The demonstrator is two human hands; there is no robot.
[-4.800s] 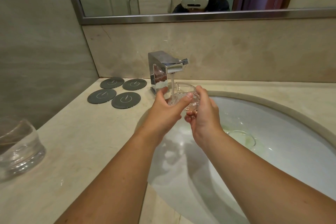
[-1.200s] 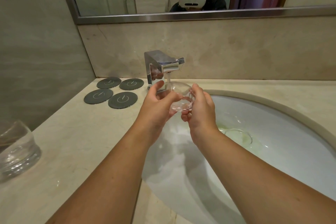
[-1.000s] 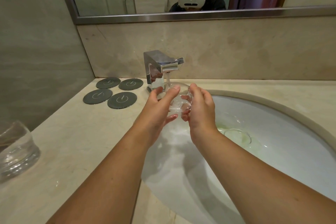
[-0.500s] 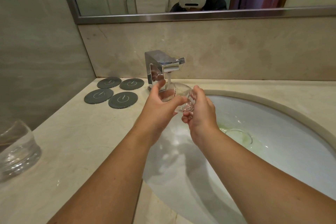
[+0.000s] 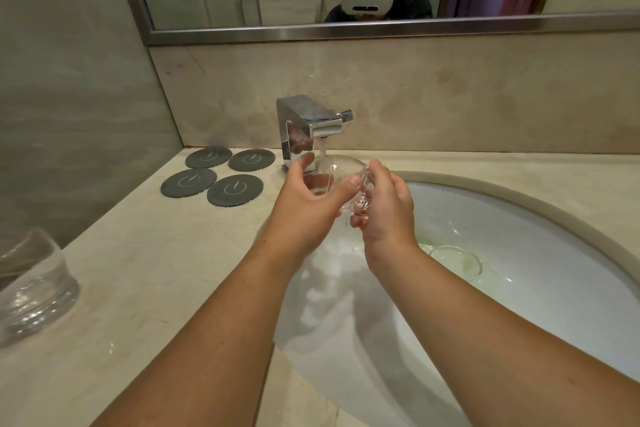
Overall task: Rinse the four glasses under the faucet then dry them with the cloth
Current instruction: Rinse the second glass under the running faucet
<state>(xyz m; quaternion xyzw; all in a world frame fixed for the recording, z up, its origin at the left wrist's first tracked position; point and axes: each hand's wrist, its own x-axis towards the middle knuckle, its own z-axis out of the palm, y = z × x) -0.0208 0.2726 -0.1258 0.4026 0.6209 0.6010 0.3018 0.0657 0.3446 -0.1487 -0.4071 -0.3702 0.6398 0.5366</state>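
Glass [image 5: 343,170] under running faucet [image 5: 311,123], above sink [image 5: 540,253]. Left grip [image 5: 304,211] wraps its side, right grip [image 5: 388,211] cups opposite side. Wet, slippery, brittle, light: hold by walls, firm, never rim-pinch.

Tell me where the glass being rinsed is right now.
Head view, centre: the glass sits under the faucet spout, over the back-left edge of the sink, held between the left hand and right hand.

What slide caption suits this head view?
Left hand and right hand hold a clear glass under the running faucet over the sink; four coasters lie alongside.
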